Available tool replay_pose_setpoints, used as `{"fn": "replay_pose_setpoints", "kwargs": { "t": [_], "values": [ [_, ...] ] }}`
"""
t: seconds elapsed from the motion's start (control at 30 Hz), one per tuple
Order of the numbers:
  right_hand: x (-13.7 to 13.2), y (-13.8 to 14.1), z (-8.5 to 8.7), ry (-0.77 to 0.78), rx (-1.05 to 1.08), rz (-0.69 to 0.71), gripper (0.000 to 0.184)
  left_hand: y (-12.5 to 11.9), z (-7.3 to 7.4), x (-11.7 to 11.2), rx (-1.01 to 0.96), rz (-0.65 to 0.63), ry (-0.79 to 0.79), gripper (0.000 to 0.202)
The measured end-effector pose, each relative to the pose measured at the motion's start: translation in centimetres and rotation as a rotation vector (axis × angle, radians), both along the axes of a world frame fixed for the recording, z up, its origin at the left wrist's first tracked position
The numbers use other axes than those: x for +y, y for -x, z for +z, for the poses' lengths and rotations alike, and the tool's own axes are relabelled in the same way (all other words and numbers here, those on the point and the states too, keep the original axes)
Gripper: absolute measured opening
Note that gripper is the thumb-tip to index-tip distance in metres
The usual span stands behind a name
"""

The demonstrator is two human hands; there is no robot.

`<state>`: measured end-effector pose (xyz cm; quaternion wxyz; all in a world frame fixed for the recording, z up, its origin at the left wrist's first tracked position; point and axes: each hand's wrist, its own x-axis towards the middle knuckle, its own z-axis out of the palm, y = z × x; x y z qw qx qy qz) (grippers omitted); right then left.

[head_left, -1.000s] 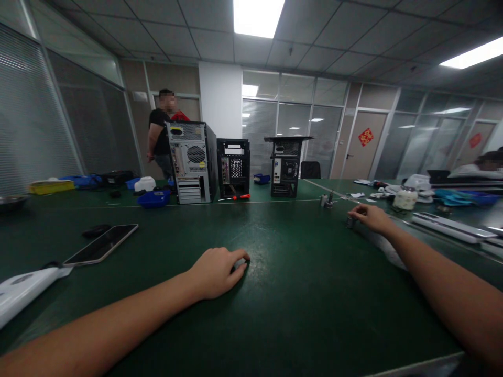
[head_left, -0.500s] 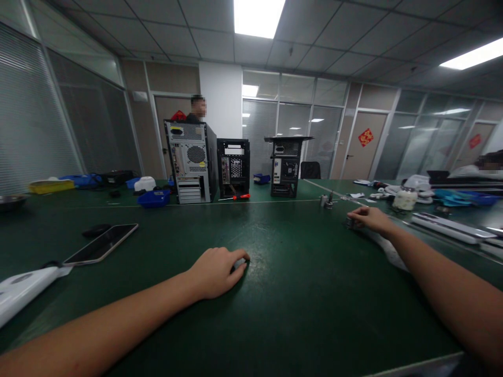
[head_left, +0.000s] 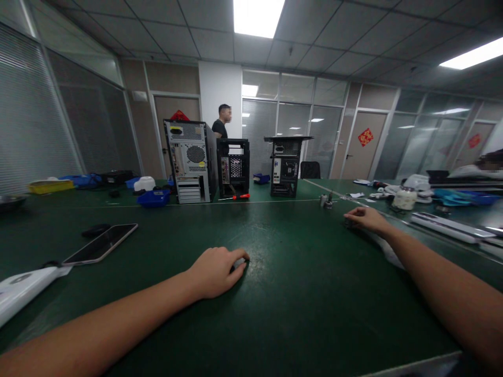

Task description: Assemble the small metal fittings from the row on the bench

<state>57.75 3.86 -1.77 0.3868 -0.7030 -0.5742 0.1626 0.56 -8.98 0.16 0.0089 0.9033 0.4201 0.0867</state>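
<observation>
My left hand (head_left: 218,271) rests on the green table (head_left: 298,293) near the middle, fingers curled over a small pale object that is mostly hidden. My right hand (head_left: 365,218) reaches out to the right, its fingers closed over a small dark part on the table. A white cloth or paper (head_left: 387,251) lies under my right forearm.
Three computer cases (head_left: 191,161) (head_left: 234,166) (head_left: 286,165) stand at the back, with a red-handled screwdriver (head_left: 238,197) in front. A phone (head_left: 101,243) lies at left, a white device (head_left: 19,289) nearer. Blue trays (head_left: 154,198), a jar (head_left: 404,198) and clutter at right. A person (head_left: 222,123) stands behind the cases.
The person behind the cases has walked from left to right. My right hand has shifted slightly left over the small part. My left hand has not moved.
</observation>
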Motion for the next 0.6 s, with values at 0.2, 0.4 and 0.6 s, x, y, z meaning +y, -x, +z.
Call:
{"fn": "replay_pose_setpoints", "kwargs": {
  "t": [0.2, 0.4, 0.6],
  "values": [
    [-0.8, 0.8, -0.6, -0.05, -0.103, 0.115, 0.056, 0.3, 0.0, 0.1, -0.009, -0.009, 0.013, 0.036],
    [-0.5, 3.0, -0.5, -0.079, -0.24, 0.146, 0.049, 0.5, 0.0, 0.1, -0.002, -0.015, -0.006, 0.036],
    [-0.2, 10.4, 0.6, -0.196, -0.361, 0.304, 0.047, 0.6, 0.0, 0.3, -0.009, -0.006, -0.003, 0.036]
  ]
}}
